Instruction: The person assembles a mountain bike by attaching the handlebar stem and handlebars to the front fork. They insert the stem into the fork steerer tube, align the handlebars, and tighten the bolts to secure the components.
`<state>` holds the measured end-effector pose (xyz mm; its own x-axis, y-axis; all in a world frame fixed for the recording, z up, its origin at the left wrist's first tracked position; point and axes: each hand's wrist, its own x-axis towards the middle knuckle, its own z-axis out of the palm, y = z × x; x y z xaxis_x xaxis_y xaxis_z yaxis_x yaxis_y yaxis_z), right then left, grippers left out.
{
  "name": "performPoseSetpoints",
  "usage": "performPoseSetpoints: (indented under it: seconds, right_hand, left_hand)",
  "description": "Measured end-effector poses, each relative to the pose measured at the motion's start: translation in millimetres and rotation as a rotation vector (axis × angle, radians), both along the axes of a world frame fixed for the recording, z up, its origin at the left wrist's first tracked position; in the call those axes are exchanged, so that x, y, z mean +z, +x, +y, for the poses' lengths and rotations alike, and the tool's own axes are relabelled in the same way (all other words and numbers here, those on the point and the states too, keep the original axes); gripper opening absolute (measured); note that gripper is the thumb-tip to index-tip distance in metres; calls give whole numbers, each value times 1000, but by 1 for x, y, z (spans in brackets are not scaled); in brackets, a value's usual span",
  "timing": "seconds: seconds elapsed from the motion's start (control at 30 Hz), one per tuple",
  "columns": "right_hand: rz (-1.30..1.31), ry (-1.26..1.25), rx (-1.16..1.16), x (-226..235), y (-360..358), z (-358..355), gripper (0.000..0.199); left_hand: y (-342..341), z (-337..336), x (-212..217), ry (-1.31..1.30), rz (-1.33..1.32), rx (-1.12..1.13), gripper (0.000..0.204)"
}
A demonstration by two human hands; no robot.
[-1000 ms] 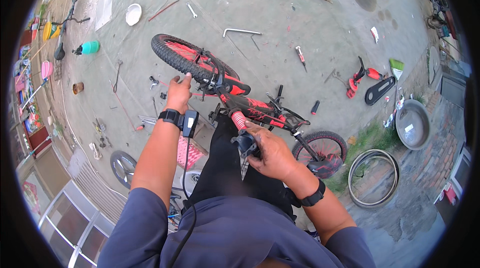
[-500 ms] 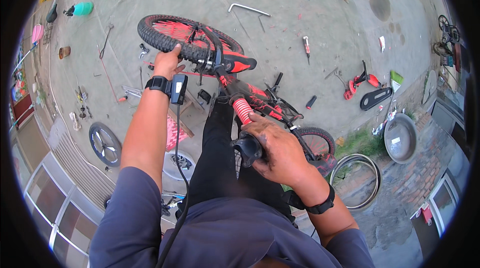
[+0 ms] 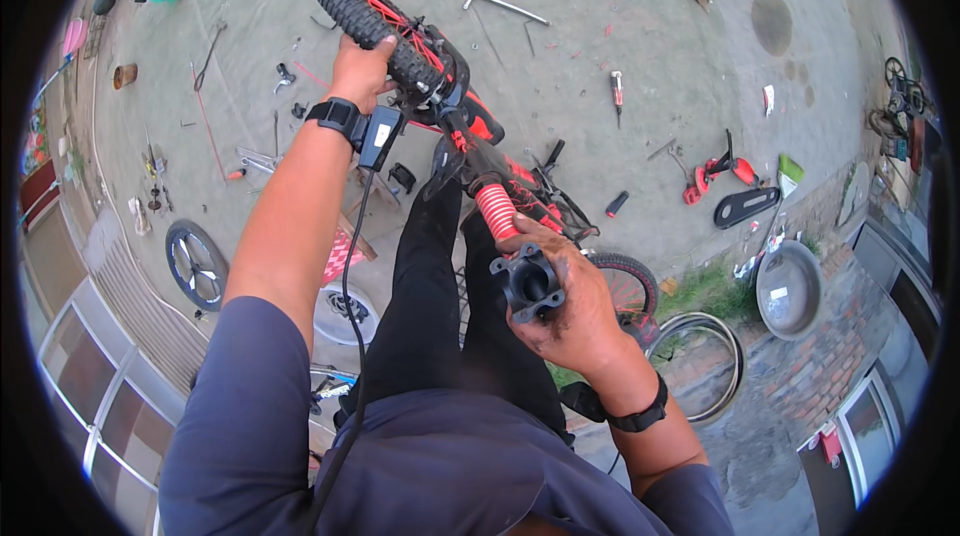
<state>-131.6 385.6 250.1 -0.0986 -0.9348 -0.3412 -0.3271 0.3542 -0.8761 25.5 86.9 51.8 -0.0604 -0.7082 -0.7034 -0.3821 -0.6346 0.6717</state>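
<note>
A small black and red bicycle stands in front of me, its front wheel (image 3: pixel 365 24) having a knobby black tyre and red spokes. My left hand (image 3: pixel 362 73) is closed around the tyre on its near side. Above the bicycle's red-and-white striped tube (image 3: pixel 495 211), my right hand (image 3: pixel 572 298), smeared with dark grease, grips a black handlebar stem (image 3: pixel 528 283). The stem's clamp end and round opening face up at me, and no handlebar shows in it. Part of the rear wheel (image 3: pixel 622 286) shows beyond my right hand. Between my legs and the wheel runs the frame (image 3: pixel 520 186).
On the ground ahead lie an L-shaped metal bar (image 3: pixel 507 8) and a red-handled screwdriver (image 3: pixel 617 99). A black chain guard (image 3: pixel 748 208), a metal basin (image 3: pixel 789 291) and loose wheel rings (image 3: pixel 735 351) are at right. A loose wheel (image 3: pixel 196 266) lies at left.
The front wheel has swung to the right and away, now steeper in view, with my left hand following on its tyre. The stem in my right hand has turned its opening upward.
</note>
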Motion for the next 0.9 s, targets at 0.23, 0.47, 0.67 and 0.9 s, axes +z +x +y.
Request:
performPoseSetpoints:
  seconds: [0.23,0.47,0.67,0.9]
  right_hand:
    - [-31,-82,-37,-10,-1,3,62]
    - [-80,-111,-58,-12,-3,3,64]
    - [-84,-84,36,-4,-14,-6,76]
    - [-112,-178,26,-12,-12,-2,82]
  left_hand:
    - [-8,-9,-6,-33,-19,-62,43]
    - [-18,-9,4,-33,-45,-74,45]
    - [-20,-11,5,-35,-59,-104,46]
    - [-21,-12,3,-48,-69,-115,46]
